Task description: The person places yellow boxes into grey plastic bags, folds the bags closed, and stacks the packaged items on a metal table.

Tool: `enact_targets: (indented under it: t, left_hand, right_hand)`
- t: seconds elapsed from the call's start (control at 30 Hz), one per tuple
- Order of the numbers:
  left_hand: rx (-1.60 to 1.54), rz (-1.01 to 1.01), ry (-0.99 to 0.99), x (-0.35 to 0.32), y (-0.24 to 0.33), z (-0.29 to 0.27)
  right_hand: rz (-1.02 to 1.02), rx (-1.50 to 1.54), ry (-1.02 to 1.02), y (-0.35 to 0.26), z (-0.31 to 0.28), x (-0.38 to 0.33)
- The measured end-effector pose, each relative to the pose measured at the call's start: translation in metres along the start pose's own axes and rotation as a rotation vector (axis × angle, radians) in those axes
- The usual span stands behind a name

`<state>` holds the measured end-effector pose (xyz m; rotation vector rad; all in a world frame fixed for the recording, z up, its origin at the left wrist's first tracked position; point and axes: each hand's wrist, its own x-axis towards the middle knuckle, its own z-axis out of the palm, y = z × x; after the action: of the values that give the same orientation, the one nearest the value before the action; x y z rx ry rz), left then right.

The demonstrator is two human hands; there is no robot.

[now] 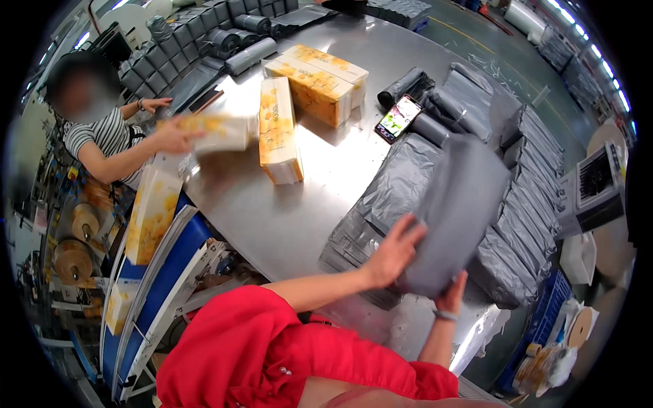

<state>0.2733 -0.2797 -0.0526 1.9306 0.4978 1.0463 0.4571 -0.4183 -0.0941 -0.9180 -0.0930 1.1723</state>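
Observation:
A grey plastic-wrapped pack (462, 211), smeared by motion, is tilted above a pile of similar packs at the right of the metal table. My left hand (396, 253) grips its left side, fingers bent against the wrap. Around its lower end is my right hand (450, 294), whose fingers are partly hidden behind the pack. Under and beside it lie grey wrapped packs (401, 173), and a row of them (520, 224) stands along the right edge. A lit phone (398, 119) rests just beyond, against grey rolls (432, 128).
White-and-yellow boxes (277, 129) stand mid-table (326, 177). A co-worker's hand (178, 136) at the left moves a blurred box (221, 132). A blue conveyor (183, 231) carries more boxes at the lower left. Grey rolls (252, 56) line the far edge.

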Motion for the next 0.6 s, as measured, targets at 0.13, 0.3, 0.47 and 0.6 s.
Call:
enact_targets:
  t: [0.13, 0.3, 0.47, 0.6]
  left_hand:
    - [0.119, 0.233, -0.299, -0.008, 0.003, -0.010]
    - [1.325, -0.185, -0.084, 0.083, -0.049, -0.193]
    - [1.195, -0.512, -0.105, 0.025, -0.089, -0.273]
    - [1.187, -0.423, -0.288, -0.037, -0.016, -0.276]
  right_hand:
    - [-0.081, -0.666, -0.143, -0.105, -0.078, -0.064]
    - [-0.480, -2.283, 0.343, -0.179, -0.106, -0.106]
    - [-0.776, -2.099, 0.564, -0.131, -0.105, -0.098]
    - [-0.757, -1.738, 0.404, -0.085, -0.036, -0.120]
